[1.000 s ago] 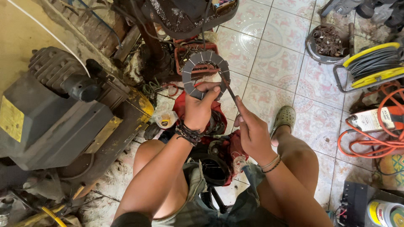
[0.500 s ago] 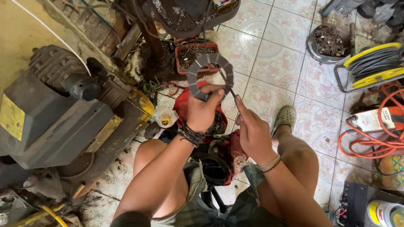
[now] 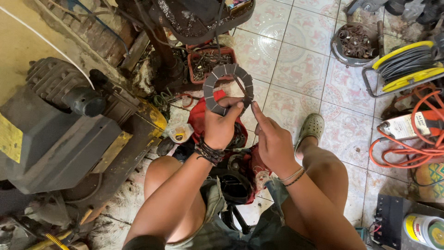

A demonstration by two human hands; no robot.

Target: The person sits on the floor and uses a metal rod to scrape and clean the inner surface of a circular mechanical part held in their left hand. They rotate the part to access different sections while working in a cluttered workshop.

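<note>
Compressor (image 3: 51, 134), grey and bulky, parked at the left on a grimy floor (image 3: 300, 60) of patterned tiles. Cable reel (image 3: 407, 65) with yellow rims at the right, orange cord (image 3: 416, 148) coiled below it. Red machine (image 3: 217, 134) wedged between the knees, likely for steadiness. Red tray (image 3: 210, 62) of small metal parts beyond; round pan (image 3: 356, 44) of rusty scrap further right. Grey segmented ring (image 3: 226, 90) raised over the machine, pinched at its lower edge by left hand (image 3: 222, 127), probably for a clear look. Right hand (image 3: 273, 141) gripping a thin rod (image 3: 241, 88) laid across the ring's opening.
</note>
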